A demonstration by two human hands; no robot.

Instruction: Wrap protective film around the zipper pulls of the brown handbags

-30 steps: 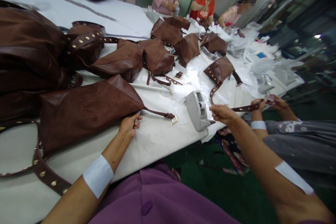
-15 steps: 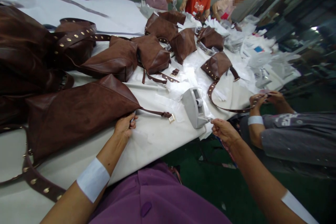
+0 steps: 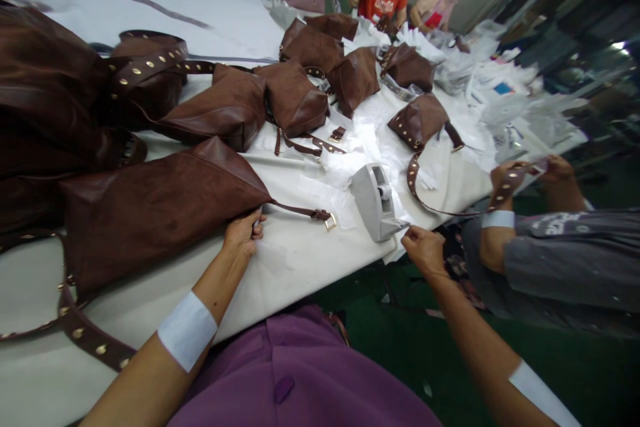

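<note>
One brown bag [image 3: 160, 207], lying on the desk [image 3: 320, 260], its lower edge at my left fingers [image 3: 257, 230], which are curled narrow; what they grip I cannot tell. One buckled strap [image 3: 297, 211], just right of those fingers. One grey dispenser [image 3: 369, 205], just left of my right fingers [image 3: 409, 238], pinched narrow near its front lip.

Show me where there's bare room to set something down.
Bare: the tabletop between the buckled strap, the near edge and the grey tape dispenser; also the far white surface behind the brown bags. Crowded: beyond the dispenser, with bags, straps and white sheets.
</note>
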